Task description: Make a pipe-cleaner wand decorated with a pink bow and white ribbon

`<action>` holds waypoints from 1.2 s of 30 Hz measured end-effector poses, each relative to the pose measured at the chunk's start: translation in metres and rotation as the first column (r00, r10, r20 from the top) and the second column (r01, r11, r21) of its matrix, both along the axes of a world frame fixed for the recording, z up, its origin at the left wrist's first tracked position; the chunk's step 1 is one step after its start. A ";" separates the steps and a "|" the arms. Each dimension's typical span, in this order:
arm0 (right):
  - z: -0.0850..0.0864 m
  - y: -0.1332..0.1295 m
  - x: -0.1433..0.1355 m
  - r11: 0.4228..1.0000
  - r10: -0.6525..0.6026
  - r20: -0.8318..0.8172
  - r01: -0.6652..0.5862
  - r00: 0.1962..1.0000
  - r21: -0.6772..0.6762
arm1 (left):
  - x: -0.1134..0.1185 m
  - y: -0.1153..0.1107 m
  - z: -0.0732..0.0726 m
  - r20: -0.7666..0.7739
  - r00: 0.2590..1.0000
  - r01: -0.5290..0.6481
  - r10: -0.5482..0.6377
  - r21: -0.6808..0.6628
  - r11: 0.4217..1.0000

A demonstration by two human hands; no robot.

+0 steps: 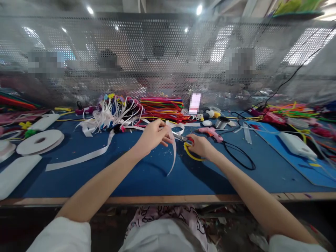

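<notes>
A white ribbon (173,154) is pinched between the thumb and fingers of my left hand (155,135), above the middle of the blue table. Its loose end curls down in front of my fingers, and a loop of it rises behind them. My right hand (201,146) grips scissors (181,137) with red and yellow handles. Their blades point left towards the ribbon, close to my left fingertips; whether they touch it I cannot tell. Behind my left hand lies a bundle of white ribbon strips (107,113) with small colourful flowers.
A ribbon roll (40,141) and a white box-like thing (18,175) lie at left. Red and orange craft stems (162,109) are piled at the back. A pink glue gun (211,133) with a black cable lies right of my right hand, before a perforated metal screen (168,52).
</notes>
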State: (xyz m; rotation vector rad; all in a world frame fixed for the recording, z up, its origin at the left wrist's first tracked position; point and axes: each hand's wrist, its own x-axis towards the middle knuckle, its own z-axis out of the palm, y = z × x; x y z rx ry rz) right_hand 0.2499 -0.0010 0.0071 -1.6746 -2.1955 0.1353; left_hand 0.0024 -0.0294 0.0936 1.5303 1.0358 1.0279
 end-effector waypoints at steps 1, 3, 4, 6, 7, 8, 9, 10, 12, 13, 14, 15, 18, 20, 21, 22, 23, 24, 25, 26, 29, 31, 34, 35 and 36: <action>0.001 0.003 0.000 1.000 0.016 -0.008 -0.016 1.000 -0.015 | 0.001 0.005 -0.009 -0.006 1.000 -0.008 0.008 -0.016 1.000; 0.008 0.006 0.000 0.998 0.051 -0.035 -0.052 0.998 -0.019 | 0.002 0.013 -0.021 -0.021 1.000 0.011 -0.012 -0.041 0.999; 0.014 0.006 -0.002 0.998 0.064 -0.055 -0.064 0.996 -0.008 | 0.002 0.016 -0.025 -0.023 1.000 0.015 -0.016 -0.047 0.999; 0.025 0.002 -0.009 0.997 0.079 -0.101 -0.076 0.992 0.027 | 0.003 0.020 -0.030 -0.021 0.999 0.027 -0.028 -0.033 0.999; 0.030 0.000 -0.014 0.996 0.090 -0.137 -0.086 0.986 0.032 | 0.004 0.021 -0.030 -0.016 0.999 0.029 -0.029 -0.018 0.999; 0.035 -0.004 -0.021 0.994 0.111 -0.189 -0.110 0.976 0.015 | 0.004 0.023 -0.030 -0.014 1.000 0.027 -0.027 0.002 1.000; 0.038 -0.007 -0.028 0.988 0.140 -0.265 -0.153 0.954 -0.029 | 0.005 0.024 -0.030 -0.017 1.000 0.023 -0.022 0.022 0.999; 0.041 -0.010 -0.034 0.973 0.152 -0.389 -0.207 0.908 -0.103 | 0.005 0.026 -0.029 -0.023 1.000 0.015 -0.014 0.039 0.999; 0.043 -0.014 -0.046 0.931 0.092 -0.601 -0.282 0.794 -0.230 | 0.005 0.029 -0.024 -0.025 1.000 -0.016 0.018 0.063 0.998; 0.043 -0.016 -0.050 0.912 0.047 -0.670 -0.305 0.741 -0.274 | 0.005 0.031 -0.021 -0.016 0.999 -0.040 0.041 0.070 0.997; 0.043 -0.017 -0.054 0.899 0.012 -0.707 -0.316 0.707 -0.302 | 0.004 0.033 -0.016 0.001 0.997 -0.072 0.072 0.069 0.995; 0.042 -0.018 -0.056 0.888 -0.009 -0.728 -0.329 0.685 -0.321 | 0.002 0.036 -0.011 0.024 0.994 -0.105 0.104 0.063 0.992; 0.040 -0.020 -0.061 0.857 -0.026 -0.766 -0.380 0.642 -0.348 | -0.005 0.041 0.003 0.121 0.979 -0.166 0.162 0.026 0.986; 0.038 -0.020 -0.063 0.851 -0.049 -0.798 -0.393 0.601 -0.348 | -0.008 0.042 0.006 0.204 0.963 -0.185 0.177 0.022 0.982; 0.037 -0.020 -0.064 0.855 -0.062 -0.814 -0.390 0.577 -0.342 | -0.009 0.040 0.002 0.226 0.956 -0.195 0.185 0.023 0.980; 0.035 -0.019 -0.064 0.859 -0.075 -0.828 -0.386 0.555 -0.336 | -0.008 0.037 -0.004 0.230 0.955 -0.194 0.186 0.014 0.981; 0.032 -0.018 -0.065 0.862 -0.085 -0.839 -0.383 0.537 -0.332 | -0.007 0.032 -0.013 0.207 0.959 -0.198 0.194 -0.002 0.980; 0.029 -0.018 -0.066 0.861 -0.093 -0.845 -0.384 0.526 -0.333 | -0.006 0.027 -0.025 0.139 0.974 -0.177 0.181 -0.043 0.983; 0.026 -0.017 -0.066 0.856 -0.098 -0.847 -0.390 0.523 -0.340 | -0.003 0.021 -0.038 0.085 0.985 -0.139 0.148 -0.100 0.985; 0.022 -0.018 -0.067 0.848 -0.100 -0.845 -0.400 0.526 -0.349 | -0.001 0.015 -0.051 0.072 0.990 -0.113 0.124 -0.140 0.984; 0.011 -0.020 -0.069 0.825 -0.106 -0.828 -0.417 0.550 -0.382 | 0.001 0.005 -0.082 0.085 0.989 -0.111 0.124 -0.148 0.983; 0.004 -0.021 -0.069 0.813 -0.113 -0.815 -0.419 0.569 -0.405 | -0.001 0.006 -0.091 0.105 0.982 -0.144 0.158 -0.131 0.981; -0.002 -0.022 -0.069 0.796 -0.111 -0.795 -0.425 0.596 -0.430 | -0.006 0.010 -0.092 0.132 0.967 -0.203 0.217 -0.112 0.973; -0.003 -0.022 -0.069 0.796 -0.107 -0.790 -0.425 0.603 -0.432 | -0.007 0.010 -0.091 0.137 0.965 -0.209 0.224 -0.113 0.971; -0.004 -0.021 -0.070 0.798 -0.102 -0.786 -0.421 0.609 -0.430 | -0.007 0.010 -0.089 0.140 0.965 -0.205 0.220 -0.117 0.972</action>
